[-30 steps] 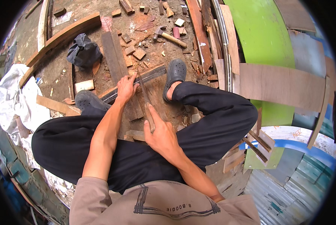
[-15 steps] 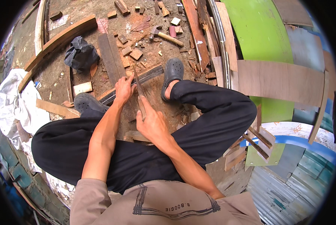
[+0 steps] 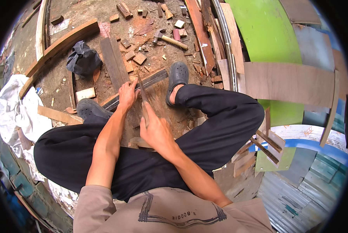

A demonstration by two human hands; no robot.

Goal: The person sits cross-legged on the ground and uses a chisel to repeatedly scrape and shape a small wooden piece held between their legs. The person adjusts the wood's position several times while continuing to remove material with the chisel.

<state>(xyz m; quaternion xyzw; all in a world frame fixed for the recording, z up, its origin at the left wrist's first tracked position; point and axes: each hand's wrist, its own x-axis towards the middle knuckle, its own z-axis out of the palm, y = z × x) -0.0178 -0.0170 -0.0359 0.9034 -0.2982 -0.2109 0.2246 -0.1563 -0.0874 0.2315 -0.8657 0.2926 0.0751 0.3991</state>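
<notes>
Here, mid-frame, the right hand (image 3: pixel 157 133) closes round a saw-like tool (image 3: pixel 143 94); the left hand (image 3: pixel 127 95) touches dark-edged timber (image 3: pixel 155 80), its grip hard to judge; shoe (image 3: pixel 178 74) by the timber, hammer (image 3: pixel 174 41) upper centre

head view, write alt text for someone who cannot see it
A person's right hand grips a long, narrow, brownish saw-like tool while the left hand rests on a long, dark-edged wooden strip. A wooden-handled claw hammer, small brown wood blocks and a crumpled black bag lie beyond.
</notes>
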